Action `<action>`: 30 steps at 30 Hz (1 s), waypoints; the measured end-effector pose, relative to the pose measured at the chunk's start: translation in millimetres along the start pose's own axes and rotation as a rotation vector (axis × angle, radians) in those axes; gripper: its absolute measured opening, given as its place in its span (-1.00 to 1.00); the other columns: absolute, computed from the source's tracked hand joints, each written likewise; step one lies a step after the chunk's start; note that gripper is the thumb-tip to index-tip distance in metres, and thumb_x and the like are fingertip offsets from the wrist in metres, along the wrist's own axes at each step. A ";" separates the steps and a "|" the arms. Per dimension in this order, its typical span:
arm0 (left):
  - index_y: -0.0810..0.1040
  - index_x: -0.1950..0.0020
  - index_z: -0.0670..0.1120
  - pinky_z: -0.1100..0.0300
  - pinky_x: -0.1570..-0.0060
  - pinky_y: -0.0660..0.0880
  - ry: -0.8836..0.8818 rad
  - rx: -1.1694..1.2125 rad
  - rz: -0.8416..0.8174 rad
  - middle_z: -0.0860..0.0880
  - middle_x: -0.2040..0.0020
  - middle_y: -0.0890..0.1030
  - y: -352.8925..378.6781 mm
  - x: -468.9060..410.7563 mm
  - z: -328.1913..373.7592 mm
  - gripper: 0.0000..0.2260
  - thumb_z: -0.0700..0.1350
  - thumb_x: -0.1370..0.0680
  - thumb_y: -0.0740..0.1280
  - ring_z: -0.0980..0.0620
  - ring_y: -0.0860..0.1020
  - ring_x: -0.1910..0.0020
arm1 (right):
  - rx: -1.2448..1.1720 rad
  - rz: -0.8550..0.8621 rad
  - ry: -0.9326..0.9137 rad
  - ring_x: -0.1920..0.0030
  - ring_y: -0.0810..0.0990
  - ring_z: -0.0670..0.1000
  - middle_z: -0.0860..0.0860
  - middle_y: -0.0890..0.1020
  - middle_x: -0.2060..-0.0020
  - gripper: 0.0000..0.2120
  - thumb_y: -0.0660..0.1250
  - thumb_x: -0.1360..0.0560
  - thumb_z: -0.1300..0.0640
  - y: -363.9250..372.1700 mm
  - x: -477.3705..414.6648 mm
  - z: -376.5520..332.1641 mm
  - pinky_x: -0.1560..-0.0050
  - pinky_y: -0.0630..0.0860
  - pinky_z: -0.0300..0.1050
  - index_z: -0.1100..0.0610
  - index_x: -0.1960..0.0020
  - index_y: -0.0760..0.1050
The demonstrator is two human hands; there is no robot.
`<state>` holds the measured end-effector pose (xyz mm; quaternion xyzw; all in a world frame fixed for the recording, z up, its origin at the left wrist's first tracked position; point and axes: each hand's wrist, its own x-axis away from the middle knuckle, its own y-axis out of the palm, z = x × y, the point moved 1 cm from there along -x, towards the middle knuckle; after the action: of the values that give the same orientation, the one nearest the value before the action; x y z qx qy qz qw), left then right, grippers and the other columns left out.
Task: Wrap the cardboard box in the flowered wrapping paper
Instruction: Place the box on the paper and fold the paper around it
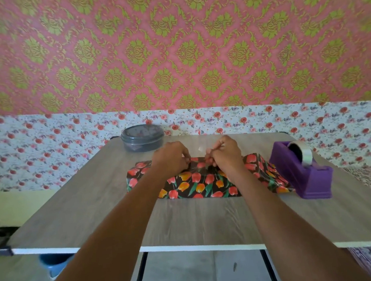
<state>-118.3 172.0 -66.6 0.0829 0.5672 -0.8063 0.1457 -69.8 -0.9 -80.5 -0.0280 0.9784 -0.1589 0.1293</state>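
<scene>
The box lies across the middle of the wooden table [186, 220], covered by dark wrapping paper with red and orange tulips [197, 183]. No bare cardboard shows. My left hand [170, 158] rests on the paper's top, its fingertips pinching at the paper's top seam. My right hand [224, 152] is curled beside it and pinches a strip of clear tape [200, 149] that stretches between both hands above the seam. At the right end the paper sticks out loose and crumpled [272, 178].
A purple tape dispenser [304, 171] stands just right of the package, touching the loose paper. A round grey lidded tub [143, 138] sits at the table's far edge. The flowered wall runs behind; a blue bucket [54, 263] shows under the near left edge.
</scene>
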 end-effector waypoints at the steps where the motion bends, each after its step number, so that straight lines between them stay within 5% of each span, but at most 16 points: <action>1: 0.74 -0.01 0.09 -0.03 -0.11 0.61 -0.022 0.068 -0.004 0.08 -0.05 0.70 2.0 -1.2 -6.1 -0.87 -0.10 -0.53 0.46 0.03 0.63 0.00 | 0.019 0.020 0.011 0.42 0.63 -0.16 0.11 0.69 0.20 -0.81 0.43 -0.52 0.30 0.5 -2.6 2.6 0.44 0.47 -0.28 0.14 0.03 0.43; 3: 0.75 0.02 0.05 0.00 -0.12 0.61 -0.057 0.208 -0.009 0.09 0.06 0.73 7.2 -2.4 -14.1 -0.91 -0.11 -0.54 0.47 0.08 0.64 0.07 | 0.077 0.026 0.032 0.51 0.58 -0.20 0.11 0.68 0.21 -0.76 0.49 -0.47 0.28 2.2 -7.3 4.0 0.52 0.42 -0.33 0.14 0.03 0.43; 8: 0.76 0.08 0.05 0.03 -0.03 0.64 -0.088 0.294 0.027 0.12 0.15 0.72 19.8 -5.4 -17.7 -0.90 -0.13 -0.54 0.47 0.11 0.64 0.14 | 0.222 0.025 0.082 0.28 0.67 0.05 0.13 0.66 0.23 -0.75 0.53 -0.43 0.20 11.1 -14.7 -3.8 0.29 0.56 -0.10 0.14 0.10 0.45; 13: 0.76 0.04 0.04 0.01 0.01 0.66 -0.086 0.374 0.037 0.11 0.18 0.72 26.6 -4.6 -23.3 -0.91 -0.13 -0.55 0.46 0.09 0.66 0.17 | 0.296 -0.065 0.236 0.62 0.57 -0.06 0.08 0.64 0.53 -0.74 0.61 -0.35 0.18 12.0 -27.6 -16.7 0.54 0.46 -0.26 0.29 0.12 0.59; 18: 0.75 0.05 0.03 -0.03 -0.01 0.66 -0.087 0.328 0.010 0.09 0.14 0.72 22.6 -6.7 -20.7 -0.89 -0.16 -0.54 0.45 0.07 0.65 0.13 | 0.353 -0.217 0.371 0.58 0.49 -0.02 0.16 0.71 0.38 -0.79 0.56 -0.34 0.28 14.9 -43.9 -24.4 0.56 0.37 -0.25 0.34 0.11 0.60; 21: 0.74 0.09 0.08 -0.06 -0.04 0.64 -0.110 0.309 -0.008 0.07 0.09 0.72 21.7 -7.5 -19.5 -0.87 -0.14 -0.53 0.43 0.00 0.65 0.08 | 0.487 -0.334 0.465 0.63 0.41 -0.08 0.06 0.66 0.46 -0.75 0.61 -0.39 0.11 10.5 -53.1 -26.7 0.61 0.25 -0.32 0.28 0.22 0.63; 24: 0.73 0.13 0.11 -0.06 -0.06 0.63 -0.128 0.306 0.002 0.09 0.10 0.71 23.2 -7.7 -19.3 -0.86 -0.12 -0.54 0.43 0.01 0.64 0.07 | 0.667 -0.483 0.572 0.69 0.19 -0.13 -0.07 0.38 0.63 -0.45 0.50 -0.46 -0.24 2.8 -53.2 -28.3 0.65 0.11 -0.32 0.13 0.47 0.45; 27: 0.73 0.12 0.11 -0.06 -0.04 0.64 -0.131 0.298 0.002 0.12 0.10 0.70 25.4 -7.2 -18.7 -0.85 -0.12 -0.55 0.41 0.04 0.63 0.07 | 0.726 -0.364 0.474 0.70 0.32 -0.10 -0.04 0.48 0.62 -0.53 0.60 -0.37 -0.18 -5.2 -49.1 -29.1 0.61 0.22 -0.37 0.17 0.35 0.49; 30: 0.74 0.08 0.08 -0.07 -0.05 0.64 -0.128 0.302 0.005 0.14 0.10 0.69 24.7 -6.6 -18.4 -0.86 -0.14 -0.55 0.41 0.07 0.62 0.07 | 0.761 -0.184 0.169 0.32 0.64 0.04 0.08 0.66 0.25 -0.61 0.61 -0.38 0.12 -8.1 -34.6 -31.3 0.41 0.52 -0.15 0.23 0.02 0.44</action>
<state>-104.5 182.4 -92.9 0.0536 0.4290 -0.8856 0.1695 -44.5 4.2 -40.8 -0.0522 0.8503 -0.5225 0.0346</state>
